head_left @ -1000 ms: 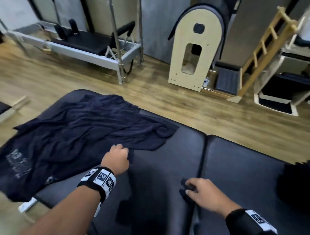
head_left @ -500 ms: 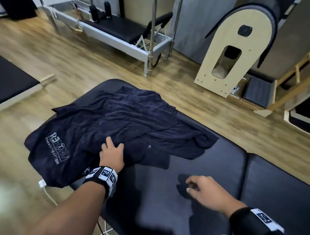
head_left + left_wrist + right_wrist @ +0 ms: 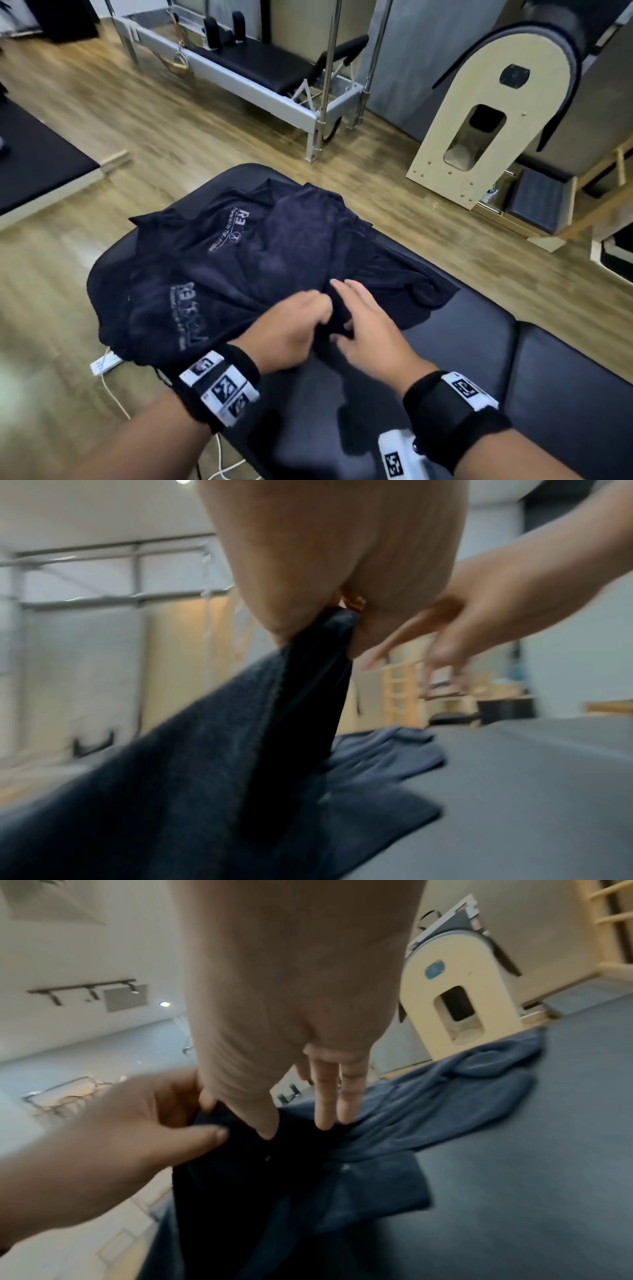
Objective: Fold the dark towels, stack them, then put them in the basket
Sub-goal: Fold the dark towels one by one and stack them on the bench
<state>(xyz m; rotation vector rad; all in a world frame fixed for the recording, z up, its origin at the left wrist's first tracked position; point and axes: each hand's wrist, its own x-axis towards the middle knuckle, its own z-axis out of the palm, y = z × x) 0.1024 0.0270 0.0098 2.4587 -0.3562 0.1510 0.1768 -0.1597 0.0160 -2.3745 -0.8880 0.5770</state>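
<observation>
Dark navy towels (image 3: 267, 260) with white logos lie rumpled in a heap on the left end of the black padded table (image 3: 445, 359). My left hand (image 3: 322, 315) pinches a fold of the top towel (image 3: 301, 696) at its near edge and lifts it off the table. My right hand (image 3: 337, 308) is close beside it, fingers (image 3: 329, 1096) straight and spread over the same fold, thumb against the cloth. A lower towel (image 3: 428, 1110) lies flat beyond the hands. No basket is in view.
The table's right section (image 3: 565, 394) is bare black padding. Wooden floor surrounds the table. A reformer frame (image 3: 260, 68) stands behind, a wooden arch barrel (image 3: 479, 113) at the back right. A white power strip (image 3: 104, 365) with its cable lies on the floor below the table's left corner.
My left hand went from lying flat on the towel to pinching and raising its edge. The right hand left the bare table and moved left to the towel. The towel heap has bunched up.
</observation>
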